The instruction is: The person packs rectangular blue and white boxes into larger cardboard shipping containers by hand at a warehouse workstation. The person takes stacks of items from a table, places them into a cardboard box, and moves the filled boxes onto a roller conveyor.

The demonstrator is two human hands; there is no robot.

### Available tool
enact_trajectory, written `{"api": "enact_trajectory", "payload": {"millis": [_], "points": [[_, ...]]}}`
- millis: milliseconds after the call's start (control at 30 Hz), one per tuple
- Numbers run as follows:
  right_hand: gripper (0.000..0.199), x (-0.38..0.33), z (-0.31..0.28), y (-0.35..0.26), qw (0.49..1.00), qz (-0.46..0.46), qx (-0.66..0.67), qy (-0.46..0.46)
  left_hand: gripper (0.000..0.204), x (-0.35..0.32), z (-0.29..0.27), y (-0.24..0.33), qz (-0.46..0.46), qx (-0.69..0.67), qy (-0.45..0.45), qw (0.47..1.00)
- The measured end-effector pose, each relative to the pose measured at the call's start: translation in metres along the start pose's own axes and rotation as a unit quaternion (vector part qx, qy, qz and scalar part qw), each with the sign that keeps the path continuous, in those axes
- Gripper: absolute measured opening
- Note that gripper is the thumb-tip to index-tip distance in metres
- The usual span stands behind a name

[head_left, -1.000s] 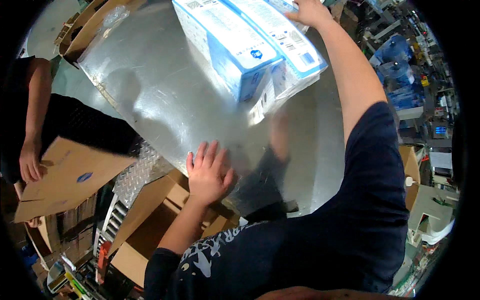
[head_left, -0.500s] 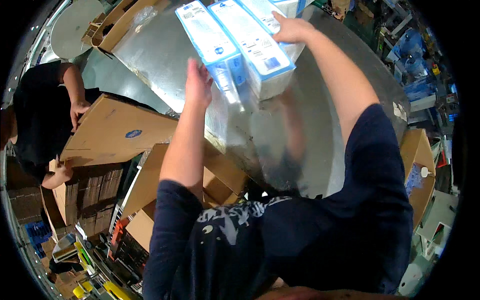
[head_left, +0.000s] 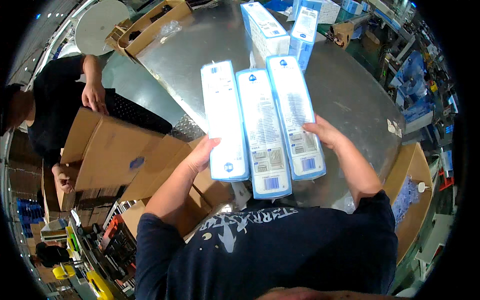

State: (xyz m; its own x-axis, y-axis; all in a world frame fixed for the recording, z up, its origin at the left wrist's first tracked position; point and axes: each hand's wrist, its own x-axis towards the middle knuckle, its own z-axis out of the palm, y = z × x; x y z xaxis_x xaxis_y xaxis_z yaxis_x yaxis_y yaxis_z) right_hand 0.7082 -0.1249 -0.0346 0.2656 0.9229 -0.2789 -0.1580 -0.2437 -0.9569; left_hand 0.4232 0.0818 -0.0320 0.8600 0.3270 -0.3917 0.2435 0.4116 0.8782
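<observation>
Three long white-and-blue packages stand side by side between my hands, close to my chest. My left hand point(head_left: 202, 152) presses the outer side of the left package point(head_left: 223, 120), its thumb over the top edge. On the other end, my right hand point(head_left: 322, 131) grips the right package point(head_left: 296, 117), thumb on top. Squeezed between them, the middle package point(head_left: 263, 135) sits slightly nearer to me. Most of my fingers are hidden behind the packages' sides. Farther off on the metal table point(head_left: 345, 95) stand more of these packages point(head_left: 270, 30).
At my left, an open cardboard box point(head_left: 200, 200) stands below the table edge. Beyond it a co-worker point(head_left: 60, 100) handles a large brown carton point(head_left: 120, 155). An open box with bluish plastic point(head_left: 407, 200) is at my right. A shallow cardboard tray point(head_left: 150, 30) lies at the far left.
My hands have drawn three packages from the far side of the table toward my chest. The left hand, open before, now presses on them. The co-worker's carton has opened out.
</observation>
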Motion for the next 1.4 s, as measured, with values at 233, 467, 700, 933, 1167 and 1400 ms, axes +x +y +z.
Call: {"api": "enact_trajectory", "payload": {"millis": [233,467,700,933,1167,1400], "points": [[0.073,-0.052,0.034,-0.041,0.997,-0.07,-0.02,0.039,0.075,-0.035,-0.016,0.036,0.143,0.099,-0.062,0.983],[0.058,-0.063,0.093,-0.006,0.958,-0.106,-0.245,0.106,0.076,-0.082,-0.006,-0.008,0.177,0.129,0.032,0.975],[0.036,-0.076,0.191,-0.049,0.955,-0.12,-0.255,-0.086,0.047,-0.266,-0.044,0.145,0.076,0.457,0.193,0.865],[0.05,-0.081,0.246,-0.031,0.744,-0.061,-0.363,-0.558,0.082,-0.294,-0.132,0.026,-0.125,0.476,-0.018,0.87],[0.049,-0.076,0.222,-0.032,0.832,-0.024,-0.433,-0.346,0.064,-0.168,-0.165,-0.147,-0.227,0.584,0.223,0.747],[0.049,-0.07,0.157,-0.033,0.848,0.002,-0.45,-0.279,0.092,-0.209,-0.119,-0.322,-0.265,0.67,0.04,0.692]]}}
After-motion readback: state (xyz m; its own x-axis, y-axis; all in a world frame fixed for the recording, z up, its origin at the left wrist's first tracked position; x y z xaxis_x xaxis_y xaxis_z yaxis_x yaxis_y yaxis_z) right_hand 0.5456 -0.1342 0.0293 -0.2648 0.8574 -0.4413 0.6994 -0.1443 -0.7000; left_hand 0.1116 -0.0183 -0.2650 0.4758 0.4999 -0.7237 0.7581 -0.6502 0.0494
